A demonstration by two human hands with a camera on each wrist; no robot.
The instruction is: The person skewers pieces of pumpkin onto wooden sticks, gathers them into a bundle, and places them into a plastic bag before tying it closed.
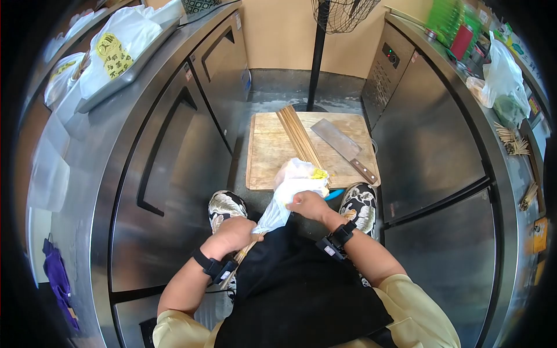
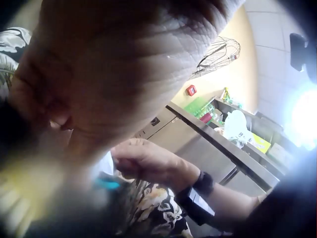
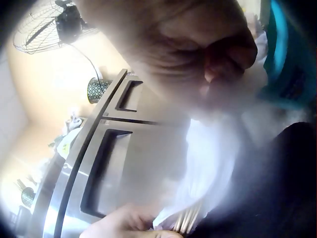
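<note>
In the head view a white plastic bag point(image 1: 278, 203) stretches between the two hands. The left hand point(image 1: 235, 233) grips its lower end together with a bundle of thin wooden sticks point(image 1: 243, 253) that pokes out below. The right hand point(image 1: 310, 206) pinches the bag's upper part, beside its bunched, yellow-printed end. More sticks point(image 1: 299, 136) lie on a wooden board point(image 1: 261, 151), their lower ends reaching behind the bag. In the right wrist view, stick ends point(image 3: 187, 220) show in the bag's opening by the left hand point(image 3: 126, 223).
A cleaver point(image 1: 342, 142) lies on the board, handle toward the lower right. Steel cabinets point(image 1: 174, 174) flank both sides. A fan on a black pole point(image 1: 317, 58) stands behind the board. Bags point(image 1: 119, 49) rest on the left counter; bottles, a bag and stick bundles point(image 1: 513, 139) are on the right.
</note>
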